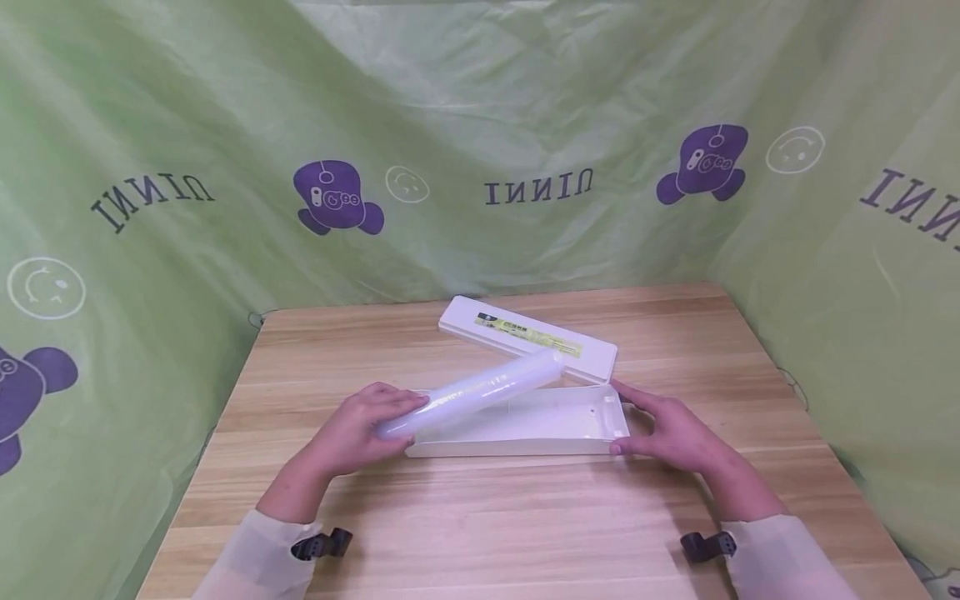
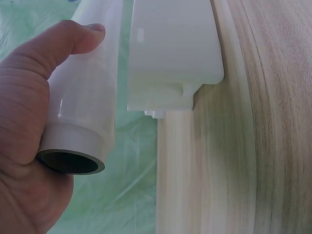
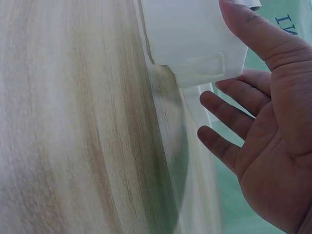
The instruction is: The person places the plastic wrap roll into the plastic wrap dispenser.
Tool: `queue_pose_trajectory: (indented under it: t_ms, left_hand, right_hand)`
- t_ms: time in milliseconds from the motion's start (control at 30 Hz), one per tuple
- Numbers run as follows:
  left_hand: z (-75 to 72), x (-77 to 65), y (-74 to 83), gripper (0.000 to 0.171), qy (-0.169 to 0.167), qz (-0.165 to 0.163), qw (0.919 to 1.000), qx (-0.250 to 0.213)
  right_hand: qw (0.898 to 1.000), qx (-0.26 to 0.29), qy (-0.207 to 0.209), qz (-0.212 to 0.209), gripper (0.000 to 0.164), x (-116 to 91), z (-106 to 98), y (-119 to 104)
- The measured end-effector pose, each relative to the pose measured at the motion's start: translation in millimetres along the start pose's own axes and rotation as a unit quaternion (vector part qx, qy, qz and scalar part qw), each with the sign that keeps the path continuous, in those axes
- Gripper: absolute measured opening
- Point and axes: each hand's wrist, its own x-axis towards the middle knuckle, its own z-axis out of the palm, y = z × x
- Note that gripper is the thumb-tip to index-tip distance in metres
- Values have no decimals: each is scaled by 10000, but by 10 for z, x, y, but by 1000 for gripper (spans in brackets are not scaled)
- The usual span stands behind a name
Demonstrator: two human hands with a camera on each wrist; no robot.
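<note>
My left hand (image 1: 367, 429) grips one end of a roll of cling film (image 1: 480, 390), its thumb laid along the film. The roll slants up to the right, over the long white dispenser box (image 1: 517, 448). In the left wrist view the roll's hollow core end (image 2: 73, 162) sticks out below the thumb, beside the box. At the box's right end, my right hand (image 1: 671, 429) holds it between the thumb at the front corner and a finger at the back. The other fingers (image 3: 229, 114) of that hand are spread beneath the box end in the right wrist view.
Behind the box lies a white lid (image 1: 528, 333) with a yellow-green label, its right end close to the box's back corner. The wooden table (image 1: 510, 525) ends at a green printed curtain (image 1: 465, 242) at the back and sides.
</note>
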Motion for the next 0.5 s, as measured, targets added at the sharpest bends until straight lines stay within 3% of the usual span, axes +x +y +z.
queue_pose_trajectory:
  t_ms: [500]
  left_hand:
    - [33,63,24,58,-110,220,9996,-109]
  right_hand:
    - [10000,50,-9,-24,103,-3,3,2]
